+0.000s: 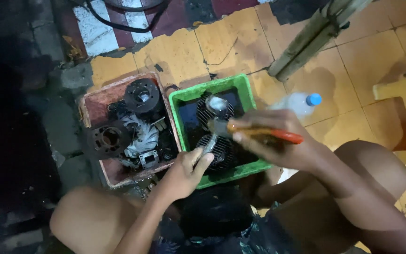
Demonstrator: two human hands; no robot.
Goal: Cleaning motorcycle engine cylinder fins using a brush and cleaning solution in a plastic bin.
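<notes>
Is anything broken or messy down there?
Yes. The yellow floor tiles are cracked and chipped along their edge by the trays. The green tray holds dark, dirty liquid around finned engine parts, and the red tray is grimy. A plastic bottle lies tipped on the floor.

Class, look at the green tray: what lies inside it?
Inside the green tray sit dark liquid and two finned metal engine parts. The left hand and right hand, holding a brush, cover the nearer part.

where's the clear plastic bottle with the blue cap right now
In the head view, the clear plastic bottle with the blue cap lies on the yellow tiled floor, just right of the green plastic tray and beyond the right hand.
</notes>
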